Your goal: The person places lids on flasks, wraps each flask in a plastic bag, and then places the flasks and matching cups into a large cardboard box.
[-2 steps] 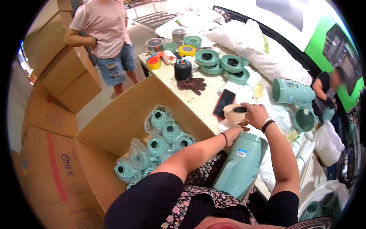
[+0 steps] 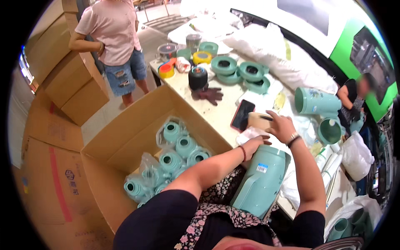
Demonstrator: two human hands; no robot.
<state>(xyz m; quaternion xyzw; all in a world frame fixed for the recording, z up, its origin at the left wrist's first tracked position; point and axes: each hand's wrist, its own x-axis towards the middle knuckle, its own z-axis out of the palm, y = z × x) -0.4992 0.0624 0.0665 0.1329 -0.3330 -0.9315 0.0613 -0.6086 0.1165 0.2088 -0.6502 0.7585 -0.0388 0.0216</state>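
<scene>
A large pale-green jug [image 2: 263,183] with a side handle and a small label leans against my lap at the table edge. My left hand [image 2: 255,146] lies at its upper rim, fingers stretched out and apart. Just beyond, my right hand [image 2: 282,127] is closed on a beige roll [image 2: 260,121] with a dark core, which looks like tape. A crumpled whitish piece [image 2: 251,134] lies beside my left fingers; whether they touch it is unclear. Next to the roll a phone [image 2: 242,115] rests on the table.
A cardboard box [image 2: 121,129] at left holds several bagged green bottle parts [image 2: 171,160]. Green lids [image 2: 223,64], a dark glove [image 2: 210,95], a black cylinder [image 2: 198,78] and another jug [image 2: 314,101] sit on the table. One person [image 2: 110,37] stands beyond the box; another [image 2: 354,96] sits right.
My right hand has shifted slightly right and down, turning the beige roll flatter. My left hand has barely moved at the jug's rim. The whole view has shifted a little.
</scene>
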